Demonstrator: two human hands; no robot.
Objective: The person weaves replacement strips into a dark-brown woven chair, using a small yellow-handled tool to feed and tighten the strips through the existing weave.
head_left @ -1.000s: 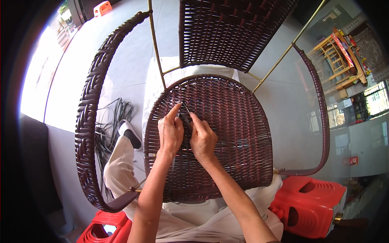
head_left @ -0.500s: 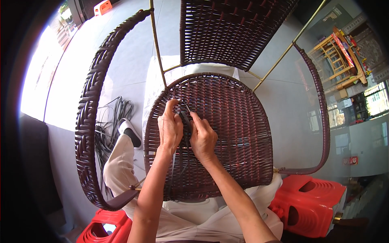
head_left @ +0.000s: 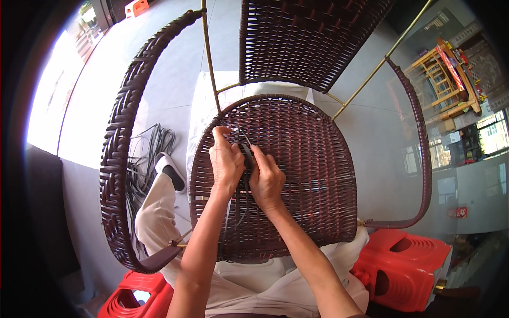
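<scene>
A dark brown woven chair seat lies in front of me, over my lap. My left hand rests on its left part, fingers bent, the index finger reaching to the weave. Close beside it, my right hand is closed with thumb and index finger pinching a dark flat weaving strip. The strip loops between both hands, and its loose length trails over the seat toward me. What the left fingers grip is partly hidden behind that hand.
The woven backrest rises beyond the seat. A thick wrapped armrest curves at left, a thinner armrest at right. Loose dark strips lie on the floor by my shoe. Red plastic stools stand either side.
My left index finger has shifted slightly away from the right hand along the weave. The right hand stays in nearly the same place, still pinching the strip.
</scene>
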